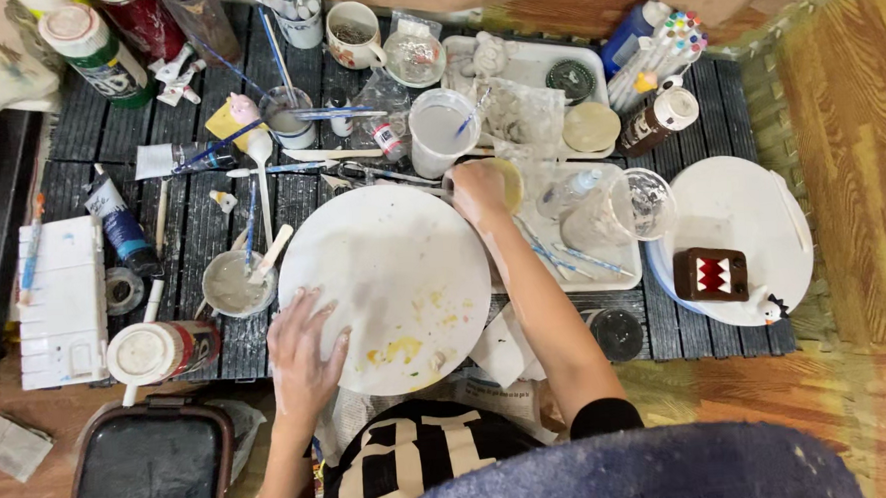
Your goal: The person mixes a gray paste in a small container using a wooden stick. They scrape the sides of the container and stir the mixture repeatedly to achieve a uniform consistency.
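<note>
- The left hand point(303, 350) lies flat, fingers spread, on the near left edge of a large round white palette point(390, 281) smeared with grey and yellow paint; it grips nothing.
- The right hand point(478, 193) reaches past the palette's far rim and rests curled on a small yellowish dish point(508, 179); whether it truly grips the dish I cannot tell.
- The palette sits in the middle of a dark slatted table point(193, 215), right in front of the person.
- Left of the palette stands a small cup of grey paint point(235, 285) with a stick in it.
- Beyond the right hand stands a white cup point(440, 130), with a clear plastic cup point(640, 203) to its right on a white tray point(618, 276).
</note>
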